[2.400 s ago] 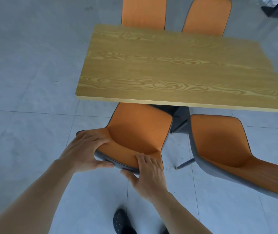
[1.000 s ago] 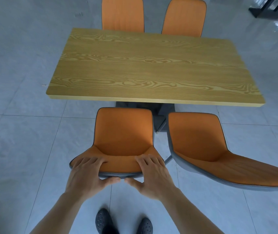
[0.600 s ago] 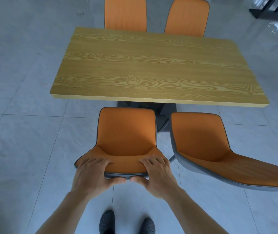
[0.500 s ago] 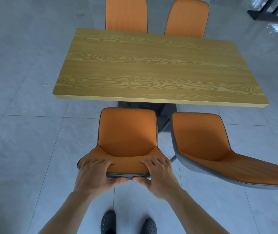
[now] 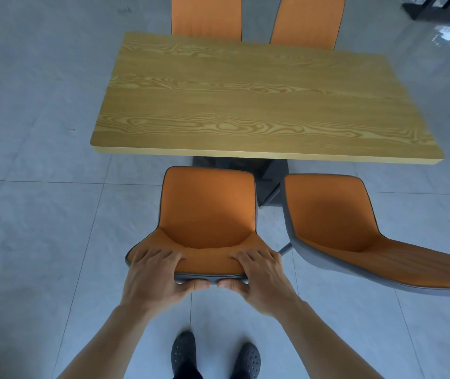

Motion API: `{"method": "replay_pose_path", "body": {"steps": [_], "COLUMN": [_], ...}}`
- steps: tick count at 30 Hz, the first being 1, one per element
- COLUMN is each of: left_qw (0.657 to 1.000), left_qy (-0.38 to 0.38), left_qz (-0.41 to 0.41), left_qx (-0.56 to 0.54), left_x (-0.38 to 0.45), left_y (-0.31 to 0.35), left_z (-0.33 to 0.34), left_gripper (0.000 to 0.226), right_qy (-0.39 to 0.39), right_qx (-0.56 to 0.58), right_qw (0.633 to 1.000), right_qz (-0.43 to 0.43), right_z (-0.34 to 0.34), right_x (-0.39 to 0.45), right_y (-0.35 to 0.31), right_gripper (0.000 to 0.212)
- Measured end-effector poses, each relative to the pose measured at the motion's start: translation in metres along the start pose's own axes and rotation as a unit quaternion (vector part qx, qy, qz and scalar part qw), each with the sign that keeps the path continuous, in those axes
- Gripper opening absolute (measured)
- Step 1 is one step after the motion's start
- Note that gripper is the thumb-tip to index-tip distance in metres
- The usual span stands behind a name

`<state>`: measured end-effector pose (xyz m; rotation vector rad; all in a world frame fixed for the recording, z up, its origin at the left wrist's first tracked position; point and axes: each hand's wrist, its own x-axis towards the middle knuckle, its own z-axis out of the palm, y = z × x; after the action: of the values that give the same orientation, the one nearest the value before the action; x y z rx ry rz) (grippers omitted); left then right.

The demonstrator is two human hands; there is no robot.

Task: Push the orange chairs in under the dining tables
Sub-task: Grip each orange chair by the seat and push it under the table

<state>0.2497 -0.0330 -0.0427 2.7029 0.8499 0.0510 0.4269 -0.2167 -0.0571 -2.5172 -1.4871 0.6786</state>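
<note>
An orange chair [image 5: 207, 212] with a grey shell stands right in front of me, facing the wooden dining table [image 5: 248, 105]. Its seat front sits just short of the table's near edge. My left hand [image 5: 155, 277] grips the top of its backrest on the left, fingers over the rim and thumb underneath. My right hand [image 5: 262, 280] grips the same rim on the right. A second orange chair [image 5: 336, 222] stands to the right, turned at an angle and pulled out from the table.
Two more orange chairs [image 5: 207, 17] [image 5: 307, 21] stand at the table's far side, backrests showing above the top. The table's dark pedestal base [image 5: 270, 181] is between the near chairs. Grey tiled floor lies all around. My dark shoes [image 5: 184, 354] are below.
The chair in my hands has been turned from an angle to square with the table. Over the last second it and the table hardly shifted; both hands kept their grip.
</note>
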Motion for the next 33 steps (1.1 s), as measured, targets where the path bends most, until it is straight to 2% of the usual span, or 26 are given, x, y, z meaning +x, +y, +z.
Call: {"method": "replay_pose_path", "body": {"steps": [15,24,33], "left_qw": [0.999,0.999,0.997], "left_qy": [-0.045,-0.032,-0.066], "left_qz": [0.002,0.007,-0.009], "left_qx": [0.028,0.024,0.03], "left_x": [0.018,0.016,0.01], "left_y": [-0.006,-0.005,0.0], "left_z": [0.0,-0.001,-0.009], "left_gripper": [0.095,0.096,0.099], "right_qy": [-0.016,-0.014,-0.001], "right_qx": [-0.005,-0.009,0.008], "right_qw": [1.0,0.999,0.998], "right_qz": [0.015,0.028,0.055], "right_z": [-0.009,-0.009,-0.018], "right_x": [0.014,0.011,-0.002], "right_y": [-0.002,-0.004,-0.012], "right_gripper": [0.098,0.093,0.096]}}
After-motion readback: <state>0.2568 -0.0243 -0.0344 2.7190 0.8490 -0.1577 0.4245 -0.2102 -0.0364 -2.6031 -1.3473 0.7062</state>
